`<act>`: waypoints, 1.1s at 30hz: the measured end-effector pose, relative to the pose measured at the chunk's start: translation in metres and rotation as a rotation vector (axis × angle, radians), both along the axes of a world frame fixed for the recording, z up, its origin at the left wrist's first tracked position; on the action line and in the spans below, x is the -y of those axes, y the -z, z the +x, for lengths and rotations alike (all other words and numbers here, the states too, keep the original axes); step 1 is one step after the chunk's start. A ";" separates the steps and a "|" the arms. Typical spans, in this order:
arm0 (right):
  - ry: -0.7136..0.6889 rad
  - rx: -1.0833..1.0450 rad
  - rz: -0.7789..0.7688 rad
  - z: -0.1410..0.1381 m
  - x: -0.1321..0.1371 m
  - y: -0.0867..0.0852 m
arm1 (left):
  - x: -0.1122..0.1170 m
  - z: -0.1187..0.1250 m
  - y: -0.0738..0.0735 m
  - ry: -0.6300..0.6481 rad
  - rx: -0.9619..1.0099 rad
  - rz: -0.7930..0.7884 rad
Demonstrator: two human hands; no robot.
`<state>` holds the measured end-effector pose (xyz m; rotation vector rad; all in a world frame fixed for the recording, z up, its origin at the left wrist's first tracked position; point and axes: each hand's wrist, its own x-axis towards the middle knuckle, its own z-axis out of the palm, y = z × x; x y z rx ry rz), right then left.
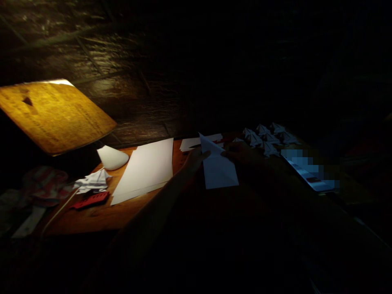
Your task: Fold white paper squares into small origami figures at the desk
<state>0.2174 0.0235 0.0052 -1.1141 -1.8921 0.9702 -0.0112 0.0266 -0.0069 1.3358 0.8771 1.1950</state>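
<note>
A person's left hand (196,160) is pinching the left edge of a folded white paper sheet (218,166), holding it up just above a wooden table (92,218) at the frame's center. The right hand (241,156) is reaching the sheet's upper right side, but shadow is hiding its fingers, so its grip cannot be told. The forearms are running dark into the bottom of the frame, blocking the near part of the table.

Just left of the hands, a stack of white paper (143,170) is lying flat, with loose white sheets (196,143) showing behind the folded one. A cluster of small origami models (263,138) is sitting in dim light at upper right. Farther left, a white paper cone (112,158), a crumpled paper piece (92,181) and a red plastic strip (90,200) are lying under a glowing amber lamp shade (55,116). A pixelated object (306,171) at right is staying unreadable, and a patterned cloth (44,185) is fading into darkness at the left edge.
</note>
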 end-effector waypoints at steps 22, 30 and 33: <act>-0.110 0.239 -0.051 -0.004 0.018 -0.011 | 0.009 -0.001 -0.014 -0.214 -0.120 0.233; -0.086 0.460 0.009 -0.004 0.029 -0.026 | 0.010 -0.002 -0.014 -0.286 -0.208 0.320; -0.056 0.462 0.026 -0.006 0.030 -0.026 | 0.010 -0.002 -0.012 -0.325 -0.233 0.346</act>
